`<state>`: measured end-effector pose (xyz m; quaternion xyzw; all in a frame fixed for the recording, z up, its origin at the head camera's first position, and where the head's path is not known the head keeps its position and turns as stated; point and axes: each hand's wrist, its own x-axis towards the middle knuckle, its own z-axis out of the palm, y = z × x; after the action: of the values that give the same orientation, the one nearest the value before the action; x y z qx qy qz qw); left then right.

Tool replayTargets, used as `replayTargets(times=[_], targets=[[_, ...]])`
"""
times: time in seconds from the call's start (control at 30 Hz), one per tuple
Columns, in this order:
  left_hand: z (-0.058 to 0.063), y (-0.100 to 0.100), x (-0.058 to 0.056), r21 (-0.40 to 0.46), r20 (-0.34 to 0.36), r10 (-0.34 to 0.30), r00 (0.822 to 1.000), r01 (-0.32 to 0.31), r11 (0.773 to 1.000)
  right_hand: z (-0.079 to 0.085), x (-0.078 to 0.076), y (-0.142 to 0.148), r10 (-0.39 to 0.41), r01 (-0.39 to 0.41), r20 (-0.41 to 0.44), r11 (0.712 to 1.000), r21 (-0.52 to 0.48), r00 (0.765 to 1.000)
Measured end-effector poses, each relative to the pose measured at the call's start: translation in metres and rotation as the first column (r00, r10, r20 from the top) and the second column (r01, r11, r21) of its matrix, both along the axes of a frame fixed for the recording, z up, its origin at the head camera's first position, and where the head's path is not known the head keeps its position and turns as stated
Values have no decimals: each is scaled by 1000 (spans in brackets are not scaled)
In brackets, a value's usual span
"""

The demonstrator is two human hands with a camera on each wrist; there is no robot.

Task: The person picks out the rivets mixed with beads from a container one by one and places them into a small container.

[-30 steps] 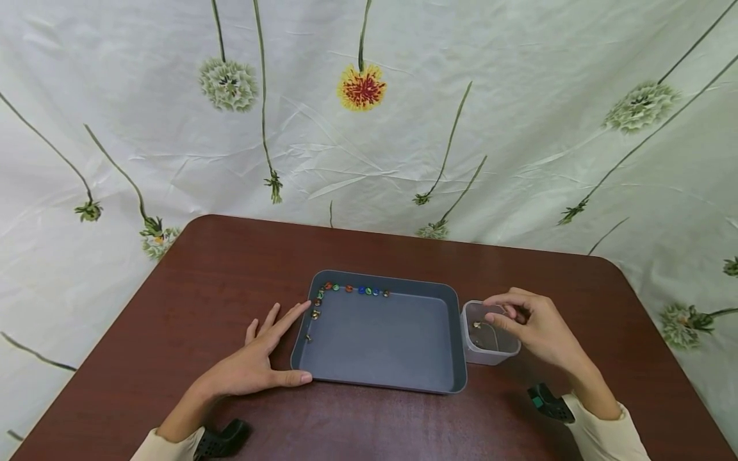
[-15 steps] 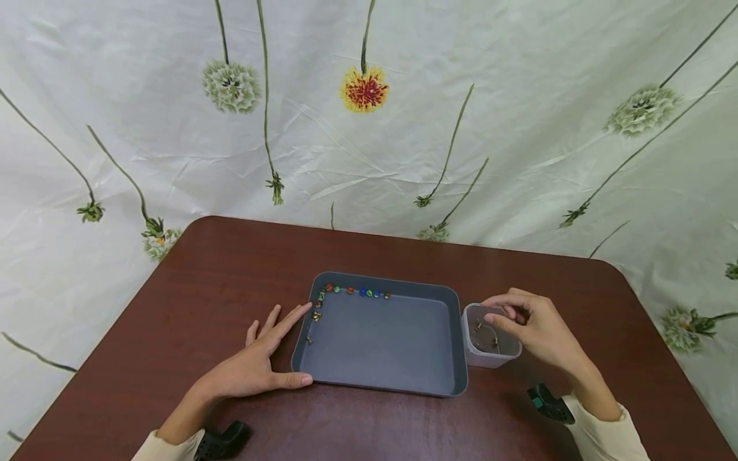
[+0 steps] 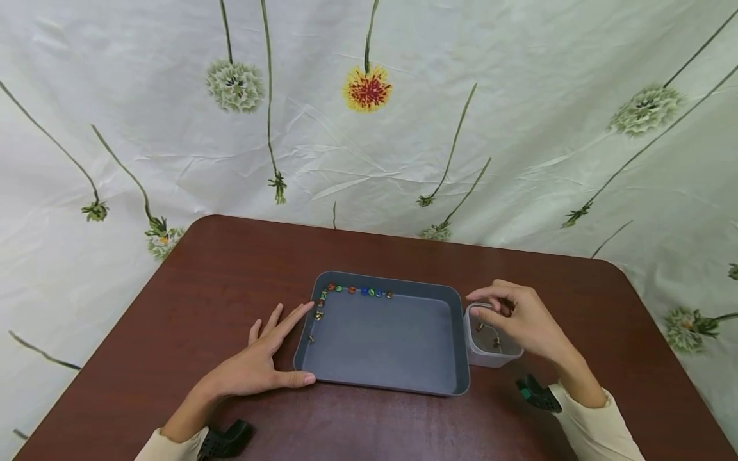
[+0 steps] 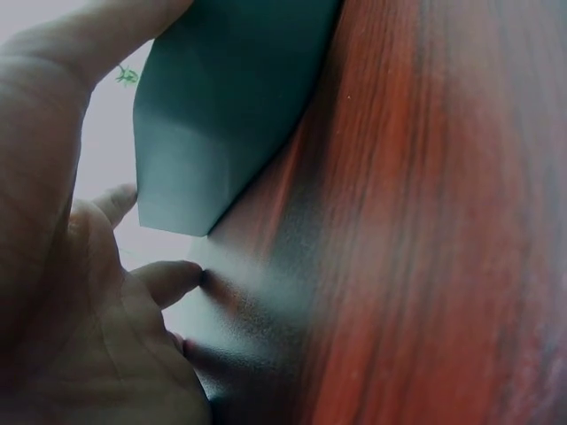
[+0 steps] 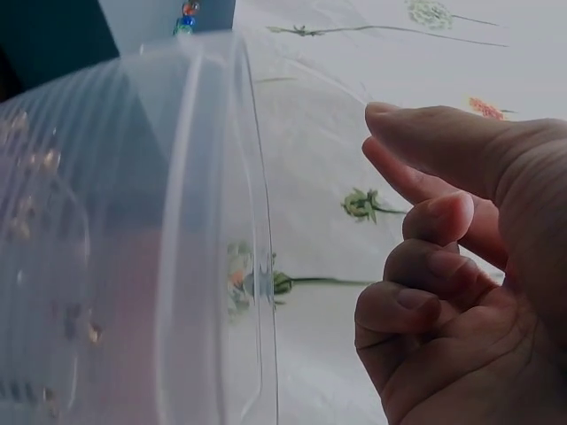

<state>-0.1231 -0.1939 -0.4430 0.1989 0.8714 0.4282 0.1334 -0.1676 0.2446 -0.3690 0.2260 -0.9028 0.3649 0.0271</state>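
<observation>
My left hand (image 3: pixel 254 362) rests with spread fingers at the left side of a shallow grey tray (image 3: pixel 392 374). The thumb is at the tray's near left corner and the index fingertip at its left rim. Inside the tray, small shiny bead-like pieces (image 3: pixel 371 292) in red, green and blue line the far wall, and gold-coloured ones (image 3: pixel 319 315) lie along the left. My right hand (image 3: pixel 524 317) hovers over the rim of a clear plastic tub (image 3: pixel 487 360), thumb and index finger apart, the other fingers curled. No object shows between them. Several gold-coloured pieces (image 5: pixel 95 333) lie in the tub.
The tub stands against the tray's right side on a dark reddish-brown wooden table (image 3: pixel 242 256). Behind the table hangs a pale cloth (image 3: pixel 323 147) printed with flowers. A dark wrist device (image 3: pixel 225 440) sits on each sleeve.
My right hand has shifted a little left over the tub, towards the tray. Pieces in the tub appear in slightly different places. My left hand stays at the tray's left side.
</observation>
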Motion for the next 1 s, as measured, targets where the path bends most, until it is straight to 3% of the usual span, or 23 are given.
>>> replayTargets(times=[0.47,1.0], targets=[[0,1,-1,1,-5,-6,1000,6,1000,-1,-9,-27,71,-71,31,997,-19,997],[-2,1,-1,10,-7,-8,1000,8,1000,-6,-23,-64,190,-190,-12,982,-21,982]])
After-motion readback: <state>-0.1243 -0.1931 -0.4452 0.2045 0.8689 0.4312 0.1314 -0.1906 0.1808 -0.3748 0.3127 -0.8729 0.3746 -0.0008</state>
